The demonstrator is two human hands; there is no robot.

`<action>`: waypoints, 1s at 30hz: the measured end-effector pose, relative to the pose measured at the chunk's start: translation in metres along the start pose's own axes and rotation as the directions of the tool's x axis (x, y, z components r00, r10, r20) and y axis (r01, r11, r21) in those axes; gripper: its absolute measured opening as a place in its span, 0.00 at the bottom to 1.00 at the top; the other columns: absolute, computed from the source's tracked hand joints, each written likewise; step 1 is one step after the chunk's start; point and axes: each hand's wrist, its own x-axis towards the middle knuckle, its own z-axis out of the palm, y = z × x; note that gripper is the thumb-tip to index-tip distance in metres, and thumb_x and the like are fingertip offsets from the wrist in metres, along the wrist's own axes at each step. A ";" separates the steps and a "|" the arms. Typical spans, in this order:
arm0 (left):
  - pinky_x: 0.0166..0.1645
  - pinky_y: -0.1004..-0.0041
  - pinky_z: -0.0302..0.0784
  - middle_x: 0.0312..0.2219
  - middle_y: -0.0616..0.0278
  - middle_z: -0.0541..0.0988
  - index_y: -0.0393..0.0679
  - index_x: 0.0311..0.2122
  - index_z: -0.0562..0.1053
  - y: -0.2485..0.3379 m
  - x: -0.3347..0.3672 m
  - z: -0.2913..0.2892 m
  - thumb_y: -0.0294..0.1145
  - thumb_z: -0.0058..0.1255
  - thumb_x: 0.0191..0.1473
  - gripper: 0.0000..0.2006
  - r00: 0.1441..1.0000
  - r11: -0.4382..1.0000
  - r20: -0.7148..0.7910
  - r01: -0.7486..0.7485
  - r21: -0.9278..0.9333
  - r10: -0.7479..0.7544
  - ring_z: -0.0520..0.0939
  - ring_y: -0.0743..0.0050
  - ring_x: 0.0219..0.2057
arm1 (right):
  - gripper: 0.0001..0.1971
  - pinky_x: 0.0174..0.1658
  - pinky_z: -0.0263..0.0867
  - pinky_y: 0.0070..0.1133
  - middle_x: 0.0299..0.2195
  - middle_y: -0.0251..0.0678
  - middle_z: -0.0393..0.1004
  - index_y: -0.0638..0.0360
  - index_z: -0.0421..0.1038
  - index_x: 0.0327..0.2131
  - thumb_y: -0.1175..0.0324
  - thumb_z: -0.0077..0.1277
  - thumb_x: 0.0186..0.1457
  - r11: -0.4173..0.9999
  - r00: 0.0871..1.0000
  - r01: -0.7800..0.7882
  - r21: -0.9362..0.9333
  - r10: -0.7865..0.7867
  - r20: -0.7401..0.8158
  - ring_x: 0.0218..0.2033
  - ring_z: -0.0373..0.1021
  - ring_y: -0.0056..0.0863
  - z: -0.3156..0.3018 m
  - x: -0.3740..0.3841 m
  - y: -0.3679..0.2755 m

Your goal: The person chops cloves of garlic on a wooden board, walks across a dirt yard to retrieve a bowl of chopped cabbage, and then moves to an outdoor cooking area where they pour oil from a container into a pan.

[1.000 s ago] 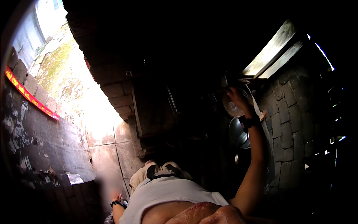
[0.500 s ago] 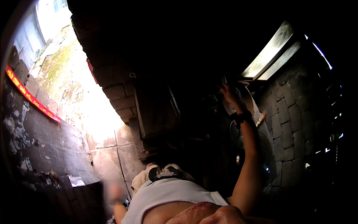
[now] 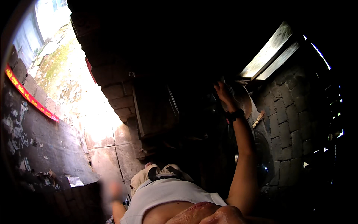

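My right arm reaches forward into deep shadow. My right hand (image 3: 223, 92), with a dark band (image 3: 234, 115) at the wrist, has its fingers drawn together. A thin pale edge shows just beyond them, but what it belongs to is too dark to make out. Beside that hand, on its right, is a curved brownish shape (image 3: 244, 102), perhaps a pan or a basin. My left hand (image 3: 116, 192) hangs low on the left, near my white shirt (image 3: 167, 194); it is smeared, so its fingers do not show. I see nothing distinct in it.
A dark wooden cabinet or box (image 3: 154, 112) stands left of centre. Right of my arm lie a wood piece (image 3: 258, 118) and a dark round shape (image 3: 264, 164) beside a brick wall (image 3: 285, 123). A red banner (image 3: 31, 98) hangs left; bright ground (image 3: 71, 82) lies outside.
My right hand and forearm have shifted slightly to the left and a little farther from me. My left hand has moved slightly. The view itself has shifted a little.
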 end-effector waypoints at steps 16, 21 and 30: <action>0.31 0.68 0.70 0.28 0.59 0.75 0.44 0.34 0.74 0.023 -0.017 -0.004 0.36 0.43 0.60 0.10 0.950 0.949 0.296 -0.004 -0.314 0.102 0.75 0.66 0.27 | 0.12 0.36 0.66 0.32 0.31 0.45 0.75 0.61 0.73 0.40 0.64 0.52 0.56 0.995 1.000 0.015 -0.095 -0.013 0.024 0.35 0.73 0.41 -0.067 -0.047 -0.012; 0.30 0.67 0.70 0.27 0.58 0.75 0.44 0.33 0.74 0.008 0.002 0.003 0.36 0.43 0.60 0.10 0.946 0.937 0.323 0.082 -0.340 0.035 0.75 0.65 0.26 | 0.13 0.36 0.66 0.32 0.33 0.45 0.75 0.61 0.71 0.42 0.63 0.51 0.58 0.999 0.998 -0.031 0.027 0.030 0.051 0.36 0.73 0.39 -0.020 -0.017 -0.018; 0.28 0.66 0.69 0.25 0.58 0.75 0.44 0.31 0.74 0.005 0.007 0.006 0.35 0.44 0.59 0.10 0.913 0.902 0.408 0.192 -0.386 -0.020 0.74 0.63 0.25 | 0.14 0.36 0.67 0.33 0.32 0.45 0.76 0.58 0.72 0.44 0.63 0.53 0.56 0.995 0.998 0.036 -0.096 -0.040 -0.044 0.35 0.74 0.41 -0.026 -0.034 -0.002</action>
